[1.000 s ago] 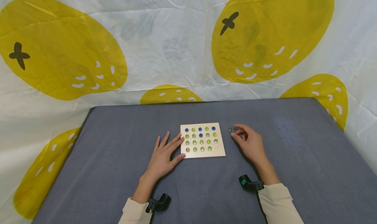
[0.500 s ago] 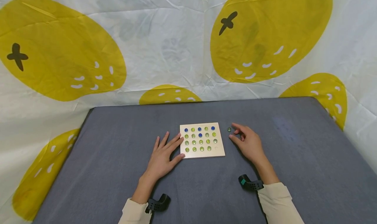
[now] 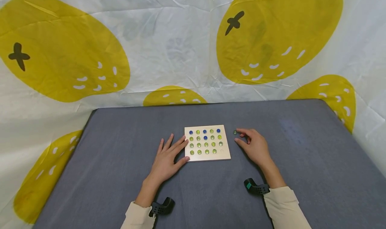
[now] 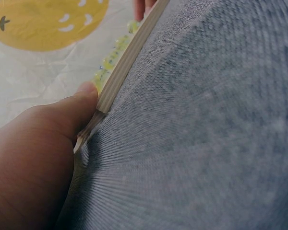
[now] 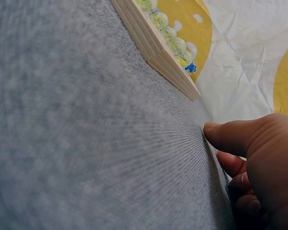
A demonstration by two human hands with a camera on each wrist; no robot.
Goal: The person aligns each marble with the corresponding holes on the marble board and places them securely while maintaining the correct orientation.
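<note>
A pale wooden board (image 3: 225, 156) lies on the table with rows of yellow-green glass marbles (image 3: 206, 151) and several blue marbles (image 3: 205, 138) in its hollows. One hollow (image 3: 222, 151) at its near right corner holds no marble. My left hand (image 3: 165, 162) lies spread along the board's left side, fingertips and thumb on its edge; in the left wrist view the thumb presses the wooden edge (image 4: 119, 72). Right of the board a loose green marble (image 3: 234, 132) sits on the cloth. My right hand (image 3: 255, 148) has its index fingertip right at that marble, the thumb apart from it.
A grey cloth (image 3: 205, 195) covers the table. Behind and beside it hangs a white curtain (image 3: 181, 55) with large yellow fruit prints. Each wrist wears a black camera band (image 3: 163, 207).
My right hand has shifted slightly left, and its index fingertip has come down to the loose marble. The left hand and the board stay in place.
</note>
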